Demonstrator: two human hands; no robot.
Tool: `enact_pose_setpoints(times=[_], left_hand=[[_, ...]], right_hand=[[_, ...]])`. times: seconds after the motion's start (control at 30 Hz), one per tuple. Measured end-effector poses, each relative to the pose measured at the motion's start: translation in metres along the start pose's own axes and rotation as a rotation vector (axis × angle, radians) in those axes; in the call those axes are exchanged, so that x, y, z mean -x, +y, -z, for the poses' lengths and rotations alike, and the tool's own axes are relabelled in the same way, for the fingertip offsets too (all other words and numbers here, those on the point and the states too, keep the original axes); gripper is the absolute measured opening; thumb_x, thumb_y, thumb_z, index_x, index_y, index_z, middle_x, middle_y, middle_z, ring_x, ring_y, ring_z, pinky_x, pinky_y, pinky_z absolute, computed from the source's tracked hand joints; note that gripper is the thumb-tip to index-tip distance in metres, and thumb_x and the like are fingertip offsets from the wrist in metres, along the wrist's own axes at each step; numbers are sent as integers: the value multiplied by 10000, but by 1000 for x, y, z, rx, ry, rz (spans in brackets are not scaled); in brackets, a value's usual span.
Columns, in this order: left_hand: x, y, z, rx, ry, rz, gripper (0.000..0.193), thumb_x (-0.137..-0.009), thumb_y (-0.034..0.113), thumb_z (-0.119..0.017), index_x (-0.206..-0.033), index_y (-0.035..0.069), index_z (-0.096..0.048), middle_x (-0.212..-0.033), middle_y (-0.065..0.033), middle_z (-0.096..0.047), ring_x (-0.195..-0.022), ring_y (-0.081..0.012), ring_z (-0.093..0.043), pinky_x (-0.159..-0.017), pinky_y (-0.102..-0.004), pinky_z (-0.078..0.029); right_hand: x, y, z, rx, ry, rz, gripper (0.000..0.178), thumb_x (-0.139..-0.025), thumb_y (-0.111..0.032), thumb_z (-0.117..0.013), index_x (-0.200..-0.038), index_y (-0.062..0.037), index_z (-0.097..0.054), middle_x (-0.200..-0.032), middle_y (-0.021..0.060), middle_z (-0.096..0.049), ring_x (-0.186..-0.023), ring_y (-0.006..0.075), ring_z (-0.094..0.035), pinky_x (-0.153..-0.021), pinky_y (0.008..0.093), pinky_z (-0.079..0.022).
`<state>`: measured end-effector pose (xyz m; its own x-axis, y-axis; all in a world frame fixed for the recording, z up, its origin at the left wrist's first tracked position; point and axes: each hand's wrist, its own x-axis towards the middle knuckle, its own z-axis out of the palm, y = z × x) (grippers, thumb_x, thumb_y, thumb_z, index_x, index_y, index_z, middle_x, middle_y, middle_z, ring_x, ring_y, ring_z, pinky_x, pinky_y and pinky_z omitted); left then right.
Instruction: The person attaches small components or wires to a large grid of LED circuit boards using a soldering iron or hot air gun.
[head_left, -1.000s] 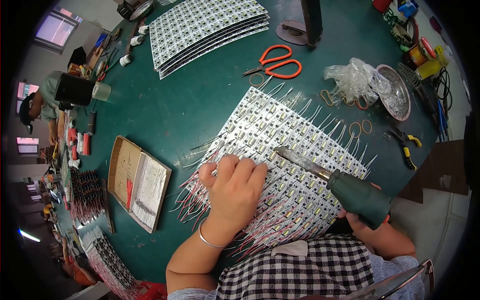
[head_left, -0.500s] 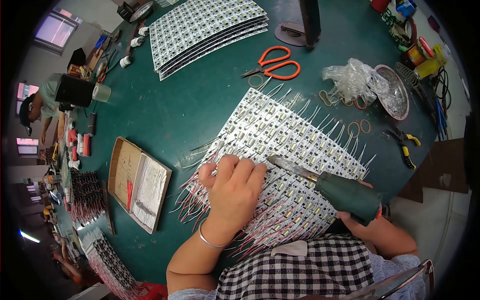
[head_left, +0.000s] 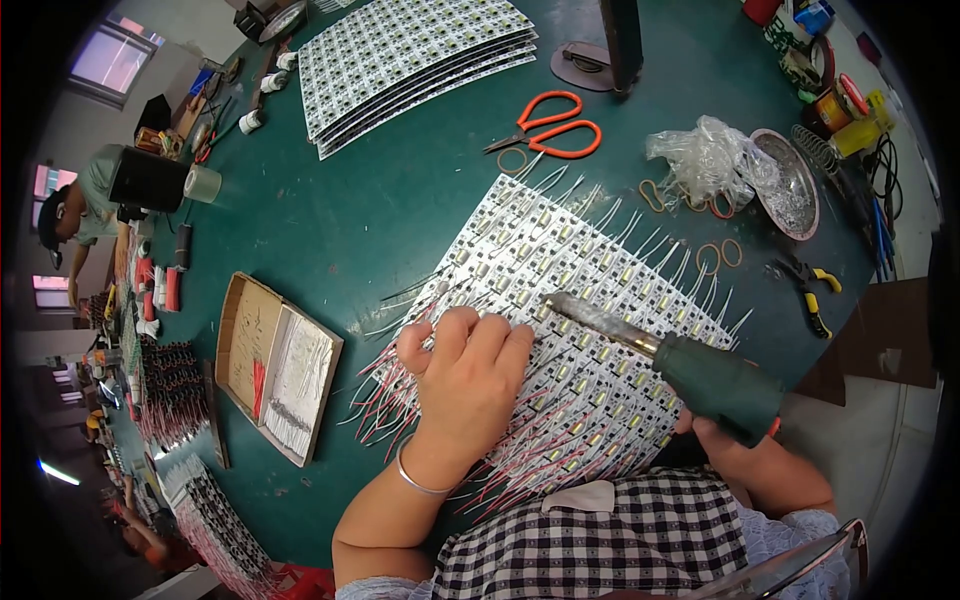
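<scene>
A white panel of small circuit boards (head_left: 610,290) lies tilted on the table before me, with pale wires along its far edge and red and white wires along its near left edge. My left hand (head_left: 468,370) rests over the panel's left part, fingers curled down; what its fingertips pinch is hidden. My right hand (head_left: 735,448) is closed round a dark green heat gun (head_left: 720,388), mostly hidden beneath its body. The gun's metal nozzle (head_left: 605,323) points left over the panel, its tip just beyond my left fingers.
An open cardboard box (head_left: 300,365) with thin tubes sits left. Orange-handled scissors (head_left: 560,127), a stack of panels (head_left: 415,65) and a dark stand (head_left: 622,50) are farther off. Right lie a plastic bag (head_left: 705,160), a metal dish (head_left: 790,190) and pliers (head_left: 812,292). A person (head_left: 85,205) works far left.
The heat gun has shifted right, its nozzle tip a little farther from me, and my right hand has moved with it. My left hand stays nearly in place.
</scene>
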<state>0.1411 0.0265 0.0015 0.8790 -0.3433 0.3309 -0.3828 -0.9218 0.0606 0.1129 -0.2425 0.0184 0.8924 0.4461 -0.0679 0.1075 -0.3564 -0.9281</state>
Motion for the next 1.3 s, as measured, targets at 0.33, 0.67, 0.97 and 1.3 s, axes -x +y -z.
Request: enact_pose_setpoints(times=[0.33,0.67,0.97,1.3], left_hand=[[1,1,1,-2,17,0,142,-692,131,-555,-816,166,-616,-763,54,-503,-854,-135,-493,-834,-403,-238],[8,10,-1,15,77,-64,176,-649,148,-611,-811,206,-648,-737,76,-519,-788,-138,-505,-767,-393,-253],[7,12,-3,19,39,-60,178,-655,153,-609,-825,191,-643,-747,63,-523,-810,-145,-506,-777,-389,-264],[6,10,-3,69,26,-75,178,-685,136,-563,-853,146,-621,-750,43,-503,-843,-131,-503,-810,-406,-242]], right_hand=[[31,15,3,32,24,-80,524,-878,-376,-530,-1213,22,-470,-1019,98,-572,-652,151,-565,-578,281,-463],[32,10,8,57,14,-57,330,-709,-65,-627,-1039,-54,-610,-1017,112,-616,-934,291,-591,-880,403,-417],[30,17,-6,192,32,84,353,-869,-209,-535,-1124,36,-538,-837,84,-578,-564,118,-572,-548,249,-471],[13,9,-3,419,71,353,280,-841,-195,-553,-1041,-3,-597,-879,85,-594,-591,138,-603,-630,288,-481]])
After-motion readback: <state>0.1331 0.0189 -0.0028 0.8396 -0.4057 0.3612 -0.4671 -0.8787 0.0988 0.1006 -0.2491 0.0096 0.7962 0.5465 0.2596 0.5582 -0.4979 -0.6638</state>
